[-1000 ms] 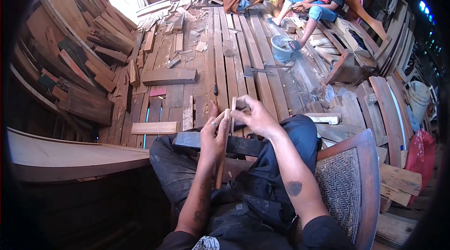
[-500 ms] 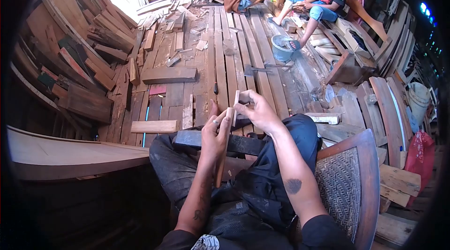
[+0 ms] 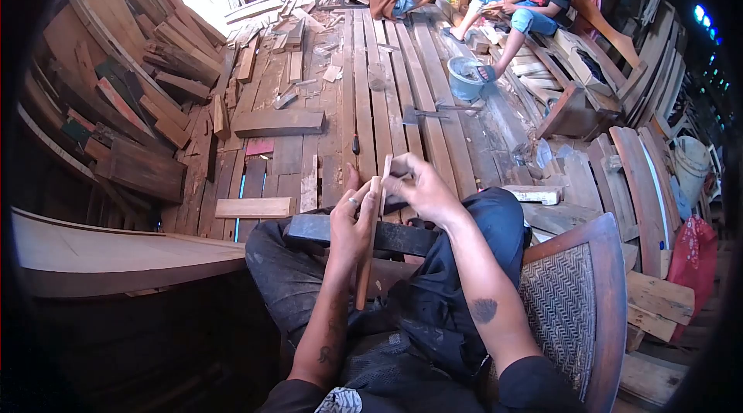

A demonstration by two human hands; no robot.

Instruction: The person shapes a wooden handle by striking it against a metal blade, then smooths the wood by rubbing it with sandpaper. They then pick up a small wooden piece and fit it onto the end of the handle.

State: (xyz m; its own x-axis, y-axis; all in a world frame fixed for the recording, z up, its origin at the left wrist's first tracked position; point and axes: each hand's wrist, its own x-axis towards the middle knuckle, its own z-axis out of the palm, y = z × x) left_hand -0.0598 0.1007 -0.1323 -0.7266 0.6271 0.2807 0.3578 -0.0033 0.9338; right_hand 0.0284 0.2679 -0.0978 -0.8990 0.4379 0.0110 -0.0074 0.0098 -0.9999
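Note:
My left hand (image 3: 350,225), with a ring on one finger, is wrapped round a narrow wooden strip (image 3: 364,283) that stands roughly upright over my lap. Between the thumb and fingers of my right hand (image 3: 426,191) is a small thin wooden piece (image 3: 388,167). This piece lies alongside the strip's top end, and its tip rises above it. Beneath both hands, a dark heavy bar (image 3: 408,239) with a bluish top crosses in front of my legs.
A screwdriver-like tool (image 3: 356,143) and a hatchet-like tool (image 3: 422,114) lie on the plank floor. Beyond my left knee is a light board (image 3: 255,208). A woven chair panel (image 3: 557,305) stands at my right. Two people sit at the back near a bucket (image 3: 465,86). Lumber lines both sides.
My right hand has shifted slightly left and up, bringing the thin piece closer against the strip's top. My left hand has barely moved and keeps its hold.

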